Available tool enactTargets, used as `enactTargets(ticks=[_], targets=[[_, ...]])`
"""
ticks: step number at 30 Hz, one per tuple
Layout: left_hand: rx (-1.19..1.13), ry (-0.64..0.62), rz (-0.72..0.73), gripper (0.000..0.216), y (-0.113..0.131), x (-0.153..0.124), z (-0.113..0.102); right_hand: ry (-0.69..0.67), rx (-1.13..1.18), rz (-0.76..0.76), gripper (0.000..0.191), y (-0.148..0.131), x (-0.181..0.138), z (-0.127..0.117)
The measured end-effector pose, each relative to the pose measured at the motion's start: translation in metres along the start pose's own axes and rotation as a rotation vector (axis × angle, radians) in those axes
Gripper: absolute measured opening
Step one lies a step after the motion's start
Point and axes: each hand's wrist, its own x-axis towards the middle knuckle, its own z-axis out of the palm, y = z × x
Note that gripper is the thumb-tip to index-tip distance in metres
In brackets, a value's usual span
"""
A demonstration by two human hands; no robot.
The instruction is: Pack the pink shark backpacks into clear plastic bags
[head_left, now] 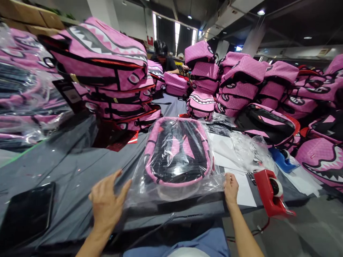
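Observation:
A pink and black backpack [179, 151] lies in front of me inside a clear plastic bag [171, 192], whose loose end spreads toward the table's near edge. At the bag's right corner, my right hand [230, 187] has its fingers closed on the plastic. My left hand [108, 200] is beside the bag's left edge, thumb and fingers apart, with nothing in it. Whether its thumb touches the plastic is hard to tell.
A red tape dispenser [270, 194] and a blue one [282, 160] stand at right, near white paper [245, 189]. A black phone [28, 207] lies at left. Stacked pink bags [107, 67] flank the table [77, 171]. Across it is another person [168, 62].

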Motion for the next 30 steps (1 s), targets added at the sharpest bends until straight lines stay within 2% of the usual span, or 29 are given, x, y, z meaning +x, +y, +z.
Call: enactTargets(ticks=[2,4,6,9,14,17,22,24,28,30], targets=[[0.030,0.013,0.349,0.048,0.028,-0.004,0.007,-0.003,0.002,-0.031,0.061,-0.003,0.000,-0.002],[0.004,-0.112,0.637,0.040,0.056,-0.009,0.020,-0.002,0.004,-0.046,0.062,-0.006,-0.001,-0.002],[-0.013,-0.209,0.753,0.029,0.075,-0.012,0.032,0.002,0.006,-0.048,0.062,-0.008,-0.001,-0.002],[-0.035,-0.275,0.735,0.017,0.082,-0.009,0.041,-0.005,0.015,-0.052,0.062,-0.008,-0.002,-0.001],[-0.096,-0.342,0.719,0.011,0.070,0.002,0.031,-0.014,0.039,-0.061,0.060,-0.008,-0.003,-0.002],[-0.156,-0.409,0.688,0.017,0.070,0.014,0.030,-0.018,0.068,-0.046,0.059,-0.008,-0.004,-0.002],[-0.262,-0.607,0.637,0.031,0.078,0.035,0.044,-0.016,0.103,0.024,0.064,-0.007,0.001,0.001],[-0.255,-0.602,0.671,0.033,0.078,0.035,0.049,-0.022,0.100,0.027,0.065,-0.007,0.004,0.000],[-0.160,-0.459,0.844,0.031,0.071,0.026,0.051,-0.044,0.092,0.031,0.064,-0.009,0.004,-0.008],[-0.121,-0.436,0.927,0.032,0.068,0.025,0.052,-0.055,0.080,0.040,0.063,-0.009,0.001,-0.014]])
